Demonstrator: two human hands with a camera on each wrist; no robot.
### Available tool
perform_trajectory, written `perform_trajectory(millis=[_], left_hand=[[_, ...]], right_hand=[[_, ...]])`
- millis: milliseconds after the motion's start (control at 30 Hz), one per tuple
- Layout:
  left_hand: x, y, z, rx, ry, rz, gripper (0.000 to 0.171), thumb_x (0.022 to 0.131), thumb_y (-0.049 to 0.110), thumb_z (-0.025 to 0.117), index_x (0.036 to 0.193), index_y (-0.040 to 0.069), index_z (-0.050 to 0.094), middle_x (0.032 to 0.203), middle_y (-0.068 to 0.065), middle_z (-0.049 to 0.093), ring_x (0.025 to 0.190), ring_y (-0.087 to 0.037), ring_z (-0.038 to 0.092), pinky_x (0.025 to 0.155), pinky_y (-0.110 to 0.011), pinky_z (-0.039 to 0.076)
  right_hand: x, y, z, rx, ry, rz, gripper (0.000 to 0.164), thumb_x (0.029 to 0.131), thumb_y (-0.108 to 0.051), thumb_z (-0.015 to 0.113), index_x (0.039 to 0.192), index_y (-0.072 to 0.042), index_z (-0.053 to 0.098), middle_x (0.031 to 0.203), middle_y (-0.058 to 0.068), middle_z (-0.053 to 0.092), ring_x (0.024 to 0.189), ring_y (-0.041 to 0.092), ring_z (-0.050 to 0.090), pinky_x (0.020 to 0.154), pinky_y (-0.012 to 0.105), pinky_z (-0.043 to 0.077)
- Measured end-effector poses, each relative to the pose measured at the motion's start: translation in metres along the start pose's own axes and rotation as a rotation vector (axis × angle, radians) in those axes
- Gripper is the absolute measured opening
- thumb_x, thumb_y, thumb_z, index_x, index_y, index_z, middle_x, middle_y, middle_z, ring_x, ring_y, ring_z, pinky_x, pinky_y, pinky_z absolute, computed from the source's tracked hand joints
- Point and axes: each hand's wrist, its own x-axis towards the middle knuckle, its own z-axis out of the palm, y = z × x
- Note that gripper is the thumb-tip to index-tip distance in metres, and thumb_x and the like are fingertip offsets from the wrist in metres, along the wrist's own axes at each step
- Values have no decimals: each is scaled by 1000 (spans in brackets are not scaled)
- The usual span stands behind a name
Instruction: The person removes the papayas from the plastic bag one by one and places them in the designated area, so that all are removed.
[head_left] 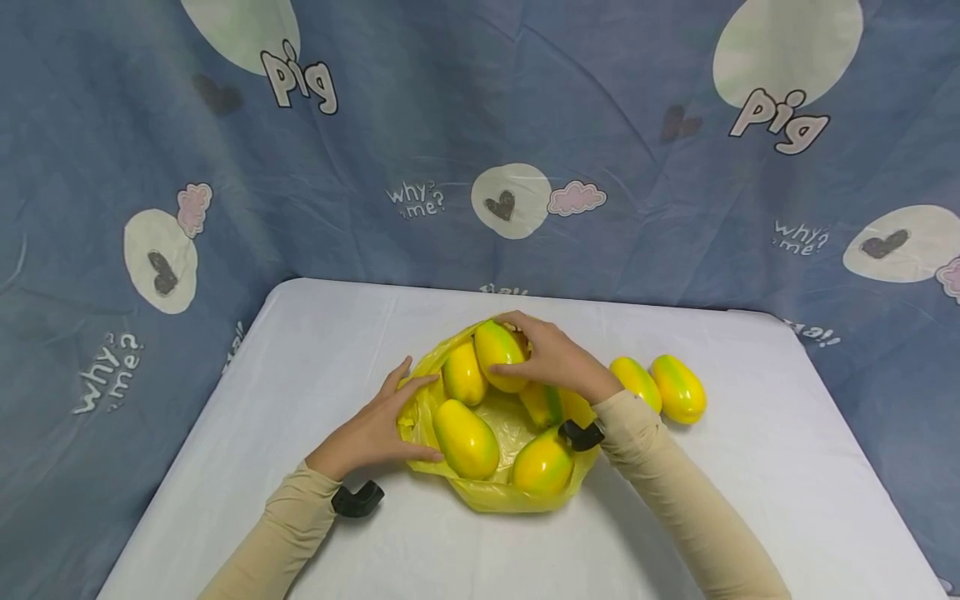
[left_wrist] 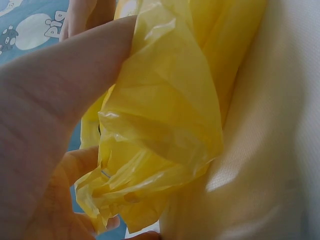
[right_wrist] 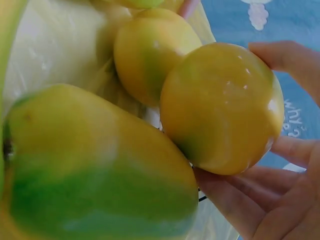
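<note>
My right hand (head_left: pixel 551 354) grips a yellow papaya with green streaks (head_left: pixel 498 343) at the far side of a thin yellow plastic bag (head_left: pixel 510 498). In the right wrist view, the fingers and thumb curl round that papaya (right_wrist: pixel 222 110), which overlaps a larger papaya (right_wrist: pixel 95 165). Several more papayas lie inside the opened bag, among them one at the left (head_left: pixel 467 439) and one at the near right (head_left: pixel 542 464). My left hand (head_left: pixel 375 427) is at the bag's left rim, thumb and fingers spread; in the left wrist view, crumpled bag film (left_wrist: pixel 160 100) partly hides it.
Two more papayas (head_left: pixel 678 389) (head_left: pixel 637 383) lie side by side on the white table (head_left: pixel 750 483), right of the bag. A blue printed curtain (head_left: pixel 480 108) hangs behind the table and along its left side.
</note>
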Motion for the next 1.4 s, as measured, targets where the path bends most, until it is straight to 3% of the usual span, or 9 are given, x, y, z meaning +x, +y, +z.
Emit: perform_trajectory(millis=[367,633,1000,1400], left_hand=[[0,0,0,4,6,11,112,67,67,88,160,29,37,175,-16,0,154,-51,26,113,-69,39],[1,0,-1,6,6,15,112,67,66,89,159,29,37,175,-16,0,154,-51,26,113,-70,39],[2,-2,1,13,11,19,113,66,67,89,159,29,38,174,-18,0,153,-52,27,113,-70,39],[1,-3,1,12,9,16,112,67,70,87,159,33,37,175,-14,-1,153,-51,27,111,-72,40]], right_hand=[[-4,-1,5,-9,40,-83,79,87,-40,83,154,-17,47,154,2,53,131,22,58,109,43,53],[-9,3,9,52,99,-123,77,85,-39,85,151,-20,50,150,-4,55,120,17,61,101,40,56],[-25,3,8,193,151,-24,84,83,-39,88,155,-27,45,155,-5,51,133,27,58,105,48,55],[-40,6,6,233,227,-25,85,82,-40,88,154,-33,43,155,-5,51,136,25,58,111,49,51]])
